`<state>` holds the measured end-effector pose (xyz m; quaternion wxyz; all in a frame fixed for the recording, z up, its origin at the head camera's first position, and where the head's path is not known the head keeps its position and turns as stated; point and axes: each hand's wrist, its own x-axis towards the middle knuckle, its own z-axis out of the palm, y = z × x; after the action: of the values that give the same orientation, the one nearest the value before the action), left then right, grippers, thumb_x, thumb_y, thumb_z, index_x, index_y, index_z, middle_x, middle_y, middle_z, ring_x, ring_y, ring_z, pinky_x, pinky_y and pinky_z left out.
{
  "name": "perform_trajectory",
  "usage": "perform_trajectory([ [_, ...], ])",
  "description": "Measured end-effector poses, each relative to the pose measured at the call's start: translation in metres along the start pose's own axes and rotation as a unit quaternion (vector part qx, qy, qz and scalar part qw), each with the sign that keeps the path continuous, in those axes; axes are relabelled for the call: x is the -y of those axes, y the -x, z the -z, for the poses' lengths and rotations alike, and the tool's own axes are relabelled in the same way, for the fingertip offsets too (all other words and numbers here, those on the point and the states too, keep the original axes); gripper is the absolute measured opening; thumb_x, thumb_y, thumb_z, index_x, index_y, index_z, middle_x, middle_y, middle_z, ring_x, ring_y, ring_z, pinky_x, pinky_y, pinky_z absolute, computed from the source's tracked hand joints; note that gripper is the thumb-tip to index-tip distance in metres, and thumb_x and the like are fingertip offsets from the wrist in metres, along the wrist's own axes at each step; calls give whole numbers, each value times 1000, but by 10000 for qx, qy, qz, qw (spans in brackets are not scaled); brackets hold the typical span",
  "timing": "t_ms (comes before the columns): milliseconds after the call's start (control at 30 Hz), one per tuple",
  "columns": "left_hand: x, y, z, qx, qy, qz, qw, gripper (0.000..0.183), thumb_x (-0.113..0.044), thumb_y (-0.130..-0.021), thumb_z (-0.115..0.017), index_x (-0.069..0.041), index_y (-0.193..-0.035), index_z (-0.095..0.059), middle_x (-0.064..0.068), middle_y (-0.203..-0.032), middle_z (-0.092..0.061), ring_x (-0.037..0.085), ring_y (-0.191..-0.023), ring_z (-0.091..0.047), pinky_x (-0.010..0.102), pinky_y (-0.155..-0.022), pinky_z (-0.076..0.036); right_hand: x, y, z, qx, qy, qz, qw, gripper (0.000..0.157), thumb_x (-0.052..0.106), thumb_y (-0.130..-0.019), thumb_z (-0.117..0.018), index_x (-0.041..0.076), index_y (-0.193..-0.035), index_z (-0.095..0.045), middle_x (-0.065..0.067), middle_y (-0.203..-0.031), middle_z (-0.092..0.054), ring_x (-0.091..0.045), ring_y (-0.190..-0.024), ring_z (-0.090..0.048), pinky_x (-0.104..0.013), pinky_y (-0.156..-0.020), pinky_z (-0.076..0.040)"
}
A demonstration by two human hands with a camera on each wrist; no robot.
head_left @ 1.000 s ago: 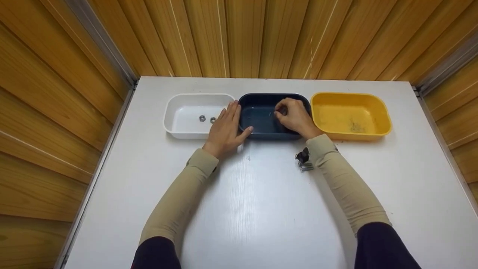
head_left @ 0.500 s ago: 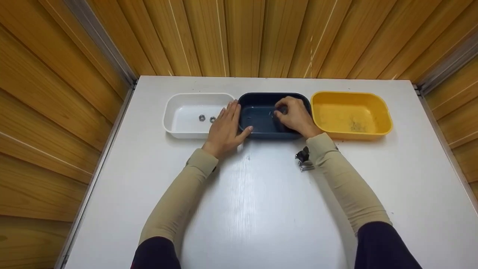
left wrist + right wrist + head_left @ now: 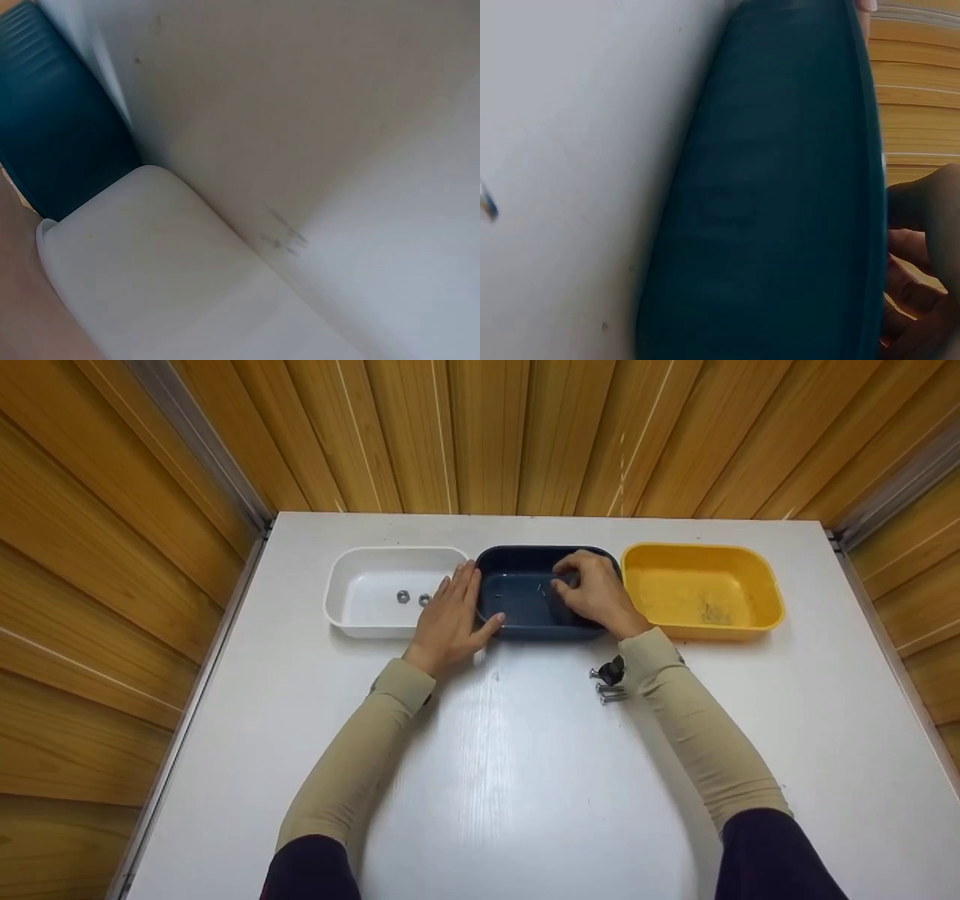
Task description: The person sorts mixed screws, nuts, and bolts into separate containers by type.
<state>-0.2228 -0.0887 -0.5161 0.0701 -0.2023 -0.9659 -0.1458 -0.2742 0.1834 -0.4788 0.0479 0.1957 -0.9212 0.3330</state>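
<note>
My left hand [image 3: 448, 622] lies flat with straight fingers where the white tray [image 3: 337, 592] meets the dark blue tray [image 3: 517, 633], its thumb at the blue tray's front rim. My right hand [image 3: 598, 592] reaches over the blue tray's right side with bent fingers, thumb and forefinger tips slightly apart. Whatever lies under its palm is hidden, so I cannot tell whether it holds anything. A tiny shiny piece [image 3: 541, 589] lies in the blue tray beside the thumb. In the right wrist view the blue tray's wall [image 3: 765, 187] covers part of the curled fingers [image 3: 915, 292].
Two nuts, one a hex nut [image 3: 403, 597], sit in the white tray. Several bolts [image 3: 613, 698] lie on the white table [image 3: 480, 780] by the right cuff, which carries a black device [image 3: 613, 670]. A yellow tray [image 3: 776, 604] holding small pale bits stands right. Wooden panels [image 3: 487, 435] rise behind.
The right thumb and forefinger tips have parted a little over the blue tray. The right cuff has shifted slightly right, baring more of the bolts. My left hand stays in place.
</note>
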Motion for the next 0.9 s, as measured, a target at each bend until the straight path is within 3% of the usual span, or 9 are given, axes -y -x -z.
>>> perform_trajectory([
  [900, 0, -1, -1, -27, -29, -18, 10000, 96, -71, -97, -31, 1, -158, -17, 17, -166, -15, 28, -155, -11, 41, -125, -11, 12, 28, 26, -394, -159, 538, 9976, 20, 13, -87, -75, 3, -104, -73, -8, -98, -67, -19, -77, -61, -30, -70, -50],
])
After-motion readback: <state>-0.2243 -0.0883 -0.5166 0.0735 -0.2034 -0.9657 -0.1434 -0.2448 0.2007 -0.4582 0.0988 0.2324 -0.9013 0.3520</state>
